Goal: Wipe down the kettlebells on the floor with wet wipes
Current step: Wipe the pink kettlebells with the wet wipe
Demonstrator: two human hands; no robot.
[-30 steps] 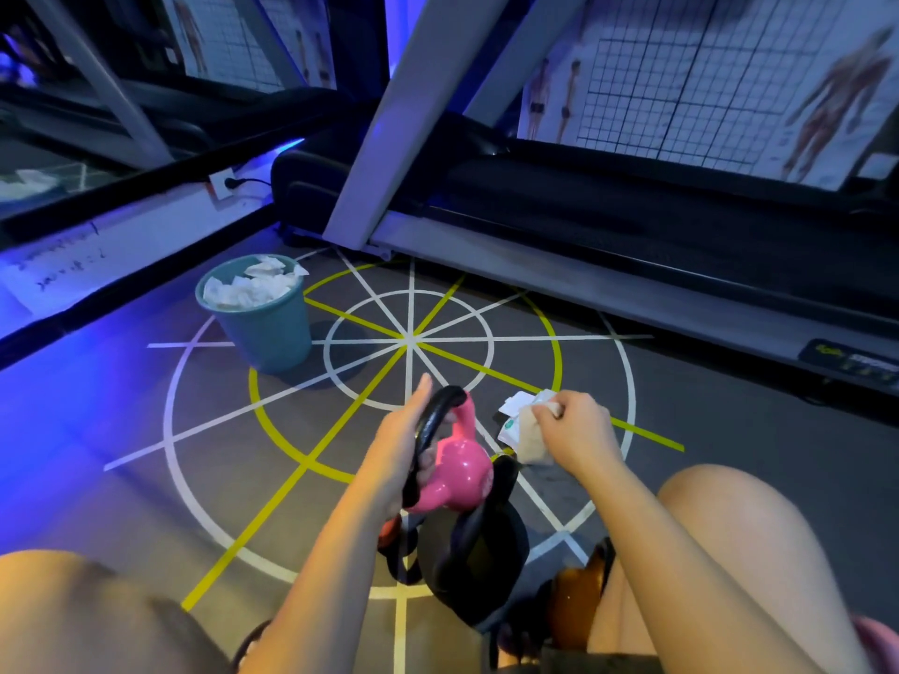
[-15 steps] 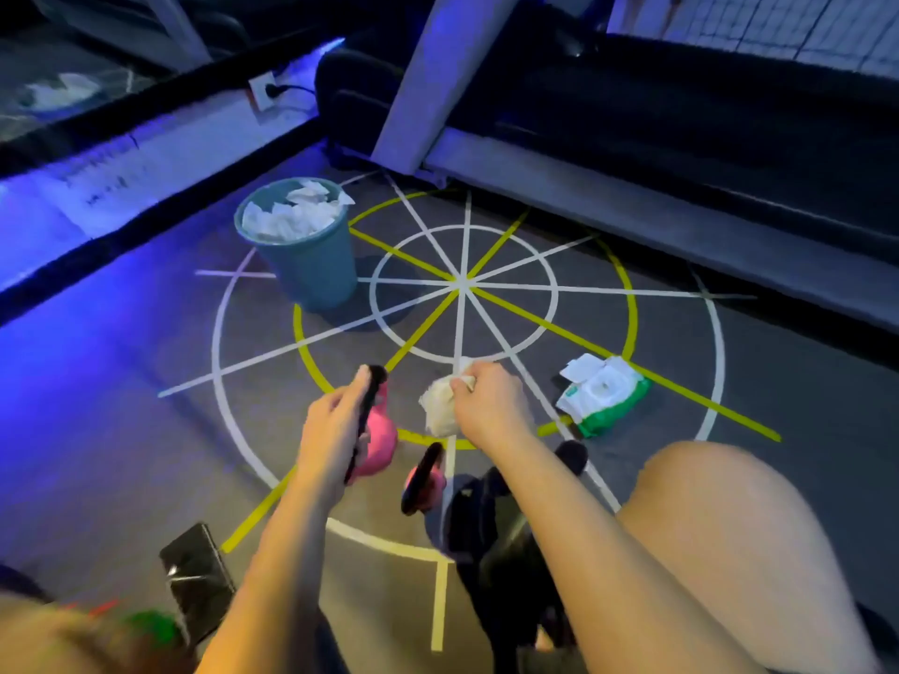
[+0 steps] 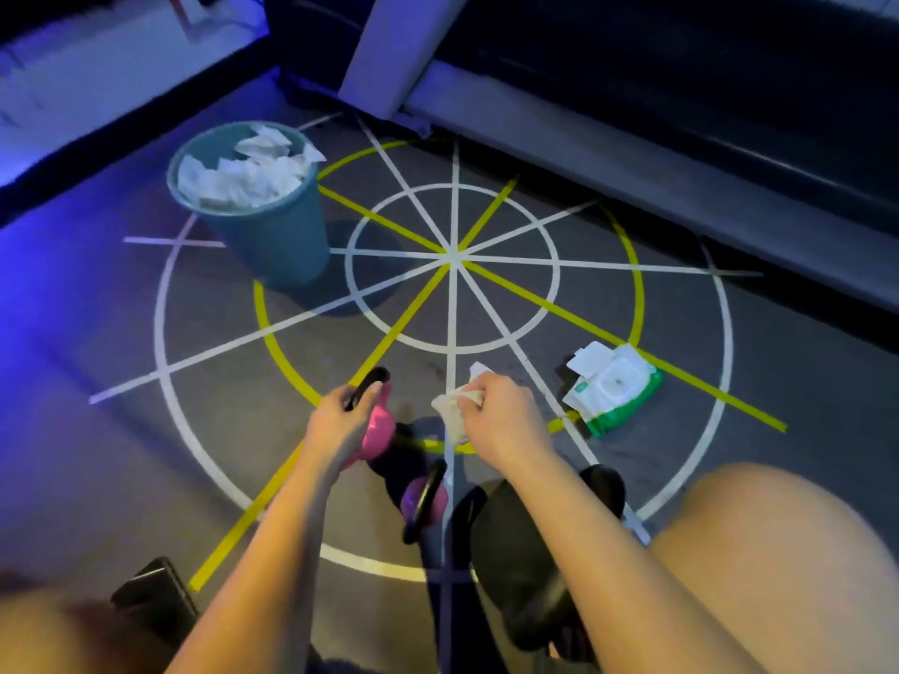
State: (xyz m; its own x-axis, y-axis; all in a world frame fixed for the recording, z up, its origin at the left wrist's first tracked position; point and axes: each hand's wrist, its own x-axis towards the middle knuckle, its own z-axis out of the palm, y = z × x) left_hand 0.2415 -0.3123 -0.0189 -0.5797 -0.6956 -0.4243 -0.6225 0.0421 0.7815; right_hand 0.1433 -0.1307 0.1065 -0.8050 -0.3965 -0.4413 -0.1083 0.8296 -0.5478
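Two hands work just below the middle of the frame. The left hand (image 3: 340, 423) has its fingers (image 3: 359, 400) curled round the black handle of the pink kettlebell (image 3: 380, 428), which a second ago was held right over the other kettlebells and now sits off to their left. The right hand (image 3: 506, 423) pinches a crumpled wipe (image 3: 452, 413), just beside the pink kettlebell but not touching it (a strip of floor (image 3: 219, 430) shows between them). A purple kettlebell (image 3: 425, 501) and a black kettlebell (image 3: 511, 542) stand lower, between the forearms. The pack of wipes (image 3: 613, 389), half hidden behind the right hand a second ago, now lies in plain view right of centre, flap open. The bin (image 3: 282, 245) at upper left is heaped with used wipes. The pink one is probably being set apart as done, or turned for another pass. Whether its base rests on the floor I cannot tell.
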